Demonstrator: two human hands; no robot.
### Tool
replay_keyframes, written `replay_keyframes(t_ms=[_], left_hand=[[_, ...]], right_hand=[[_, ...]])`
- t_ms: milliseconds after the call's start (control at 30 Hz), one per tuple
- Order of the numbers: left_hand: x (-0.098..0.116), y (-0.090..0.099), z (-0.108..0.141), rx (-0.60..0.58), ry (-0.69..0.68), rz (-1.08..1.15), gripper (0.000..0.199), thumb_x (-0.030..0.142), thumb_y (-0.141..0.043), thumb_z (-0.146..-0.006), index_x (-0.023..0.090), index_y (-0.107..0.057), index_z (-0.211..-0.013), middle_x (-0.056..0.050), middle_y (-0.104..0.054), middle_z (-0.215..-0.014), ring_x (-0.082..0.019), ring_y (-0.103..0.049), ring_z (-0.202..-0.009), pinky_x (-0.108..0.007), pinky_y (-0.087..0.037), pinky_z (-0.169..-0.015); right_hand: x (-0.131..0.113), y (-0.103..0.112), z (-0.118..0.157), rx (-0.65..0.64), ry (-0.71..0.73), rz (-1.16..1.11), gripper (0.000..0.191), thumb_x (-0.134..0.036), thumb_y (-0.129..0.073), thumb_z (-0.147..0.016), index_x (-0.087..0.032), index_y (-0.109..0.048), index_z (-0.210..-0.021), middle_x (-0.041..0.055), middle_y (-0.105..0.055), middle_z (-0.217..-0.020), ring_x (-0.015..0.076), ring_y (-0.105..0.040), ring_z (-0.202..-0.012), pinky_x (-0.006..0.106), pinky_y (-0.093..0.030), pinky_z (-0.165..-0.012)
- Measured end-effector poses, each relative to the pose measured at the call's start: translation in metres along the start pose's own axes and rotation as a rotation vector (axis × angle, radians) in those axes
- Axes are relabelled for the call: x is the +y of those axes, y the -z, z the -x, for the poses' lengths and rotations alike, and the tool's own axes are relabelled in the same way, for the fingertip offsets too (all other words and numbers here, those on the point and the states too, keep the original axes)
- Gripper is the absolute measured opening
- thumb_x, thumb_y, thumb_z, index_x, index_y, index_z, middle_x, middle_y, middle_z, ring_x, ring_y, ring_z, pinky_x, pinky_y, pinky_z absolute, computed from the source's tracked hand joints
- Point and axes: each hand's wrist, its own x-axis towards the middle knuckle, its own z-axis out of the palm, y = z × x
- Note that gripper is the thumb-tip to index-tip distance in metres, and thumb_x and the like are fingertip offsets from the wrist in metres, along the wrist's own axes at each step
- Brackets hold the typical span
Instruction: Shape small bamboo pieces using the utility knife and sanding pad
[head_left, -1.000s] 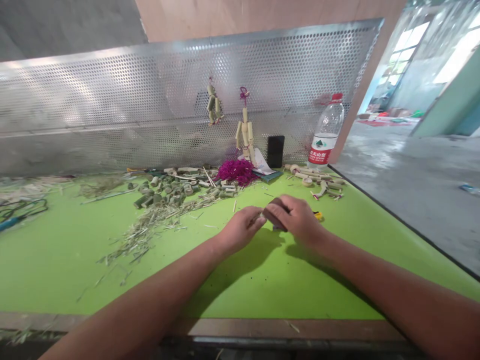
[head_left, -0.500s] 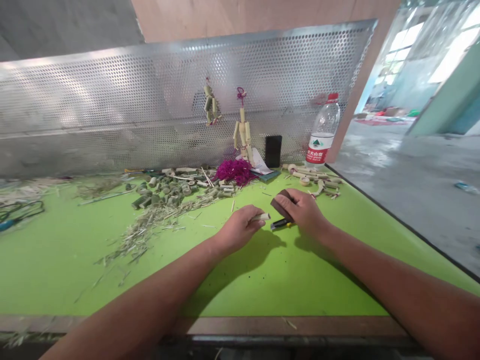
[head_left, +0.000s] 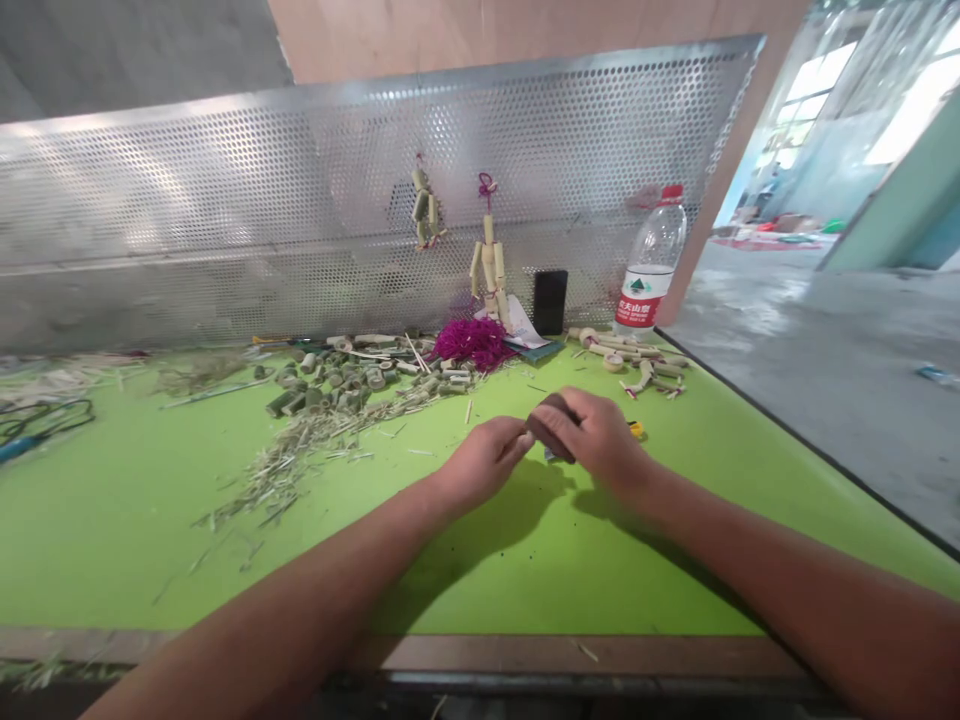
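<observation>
My right hand (head_left: 604, 435) is closed around a dark brown sanding block (head_left: 553, 425). The block's left end meets the fingertips of my left hand (head_left: 487, 455), which is closed in a pinch. Its short pale bamboo piece is now almost wholly hidden behind the fingers and the block. Under my right hand a utility knife (head_left: 636, 430) lies on the green table; only its yellow part and a bit of its front end show.
Cut bamboo pieces (head_left: 330, 385) and shavings (head_left: 281, 460) lie left of centre, beside purple cord (head_left: 471, 345). Bamboo figures (head_left: 489, 265) hang on the perforated metal panel (head_left: 225, 200). A black phone (head_left: 550, 302), a water bottle (head_left: 646, 270) and jointed bamboo parts (head_left: 637, 360) stand or lie behind.
My right hand has brought the sanding block left against the bamboo piece in my left hand, covering the piece. More of the knife's middle is hidden, and its yellow end now shows.
</observation>
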Motion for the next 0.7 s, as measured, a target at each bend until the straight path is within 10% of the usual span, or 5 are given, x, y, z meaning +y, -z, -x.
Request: replay_keyframes(t_ms=[367,533,700], left_hand=[[0.007,0.005,0.002,0.082,-0.035,-0.035,0.026,0.035,-0.050,-0.096,0.016,-0.066,-0.099,-0.005,-0.065,-0.086,-0.016,-0.056,-0.076,-0.026,-0.041,-0.065],[-0.001,0.002,-0.001,0.090,-0.023,-0.037,0.023,0.031,-0.053,-0.094,0.014,-0.064,-0.082,-0.002,-0.061,-0.076,-0.014,-0.053,-0.070,-0.024,-0.039,-0.063],[0.006,0.005,0.003,0.099,-0.024,-0.032,0.017,0.029,-0.055,-0.093,0.015,-0.065,-0.092,-0.003,-0.062,-0.082,-0.015,-0.054,-0.074,-0.024,-0.039,-0.064]], right_hand=[[0.023,0.007,-0.010,0.112,-0.074,0.009,0.043,-0.056,-0.047,-0.091,-0.020,-0.053,-0.069,0.0007,-0.054,-0.061,0.0147,-0.048,-0.058,0.026,-0.031,-0.052],[-0.008,-0.005,0.007,-0.069,0.087,0.102,0.043,-0.059,-0.051,-0.090,-0.021,-0.053,-0.068,-0.0002,-0.053,-0.058,0.0138,-0.045,-0.054,0.027,-0.025,-0.053],[0.015,-0.004,-0.007,-0.079,0.000,0.090,0.043,-0.057,-0.047,-0.091,-0.021,-0.052,-0.068,0.0002,-0.055,-0.060,0.0143,-0.047,-0.056,0.027,-0.028,-0.054]])
